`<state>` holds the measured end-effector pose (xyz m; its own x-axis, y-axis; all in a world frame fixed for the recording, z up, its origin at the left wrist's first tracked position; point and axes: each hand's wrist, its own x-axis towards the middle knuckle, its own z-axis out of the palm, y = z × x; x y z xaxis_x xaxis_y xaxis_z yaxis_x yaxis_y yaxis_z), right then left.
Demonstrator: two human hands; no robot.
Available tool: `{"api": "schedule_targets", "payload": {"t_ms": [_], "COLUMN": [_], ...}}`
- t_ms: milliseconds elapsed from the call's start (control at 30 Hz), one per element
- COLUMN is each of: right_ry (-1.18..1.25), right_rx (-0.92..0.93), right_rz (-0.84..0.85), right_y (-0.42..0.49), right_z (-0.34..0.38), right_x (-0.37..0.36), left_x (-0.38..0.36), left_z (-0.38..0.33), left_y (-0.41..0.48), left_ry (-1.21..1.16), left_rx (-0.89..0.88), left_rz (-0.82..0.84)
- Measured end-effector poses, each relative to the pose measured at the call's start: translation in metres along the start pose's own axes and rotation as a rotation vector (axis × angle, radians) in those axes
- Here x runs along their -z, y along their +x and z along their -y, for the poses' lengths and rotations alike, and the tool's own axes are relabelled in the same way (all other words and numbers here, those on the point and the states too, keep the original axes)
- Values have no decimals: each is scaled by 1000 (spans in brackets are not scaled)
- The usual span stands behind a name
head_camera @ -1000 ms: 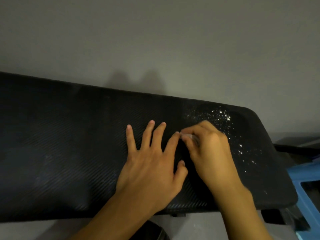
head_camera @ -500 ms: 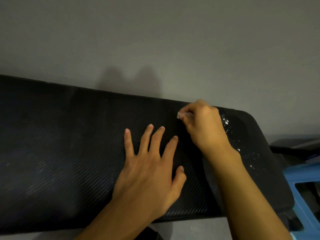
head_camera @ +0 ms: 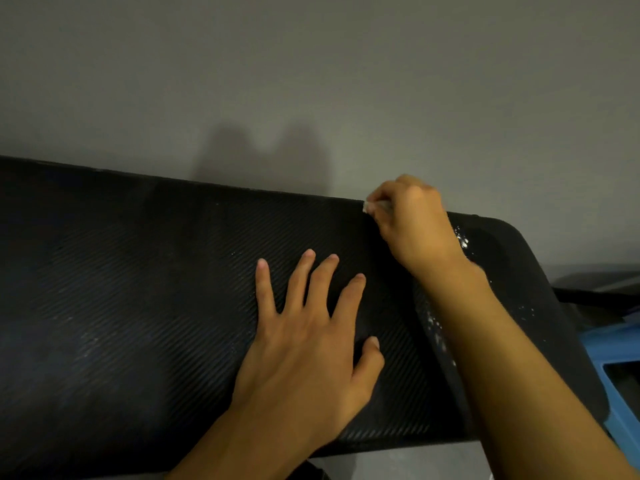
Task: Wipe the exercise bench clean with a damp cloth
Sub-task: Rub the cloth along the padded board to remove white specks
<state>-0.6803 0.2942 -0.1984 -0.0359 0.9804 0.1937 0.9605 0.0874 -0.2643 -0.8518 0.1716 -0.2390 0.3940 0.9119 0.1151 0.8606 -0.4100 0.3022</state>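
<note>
The cloth point(head_camera: 372, 205) — a small wad, judged soft and light — is pinched bunched by the right hand point(head_camera: 415, 230), fingers curled, at the far edge of the bench pad point(head_camera: 138, 289); the left hand point(head_camera: 311, 344) is pressed flat mid-pad, fingers spread.

Dim room, lit from behind: two soft shadows point(head_camera: 263, 157) fall on the grey wall point(head_camera: 346, 71). The black bench point(head_camera: 138, 306) shows little detail; its edge bows.
</note>
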Motion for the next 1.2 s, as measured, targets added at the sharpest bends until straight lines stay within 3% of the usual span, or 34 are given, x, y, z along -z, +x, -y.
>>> {"api": "schedule_targets", "payload": {"t_ms": [133,567,900,1200], "right_ry": [-11,227,220,229], "right_rx": [-12,38,-79,-6], "right_rz": [18,-124,-125,-99], "right_y": [-7,-227,-184,-218], "right_z": [9,35,6,7], "right_x": [-1,12,19,26], "left_x": [3,5,3,-11], "left_z": [1,3,-25,-31], "left_y": [0,-2,-16,-18], "left_ry": [-26,-95,58,70], "left_rx": [13,-13,-40,-81], "left_rz": [-24,-14,1,-23]}}
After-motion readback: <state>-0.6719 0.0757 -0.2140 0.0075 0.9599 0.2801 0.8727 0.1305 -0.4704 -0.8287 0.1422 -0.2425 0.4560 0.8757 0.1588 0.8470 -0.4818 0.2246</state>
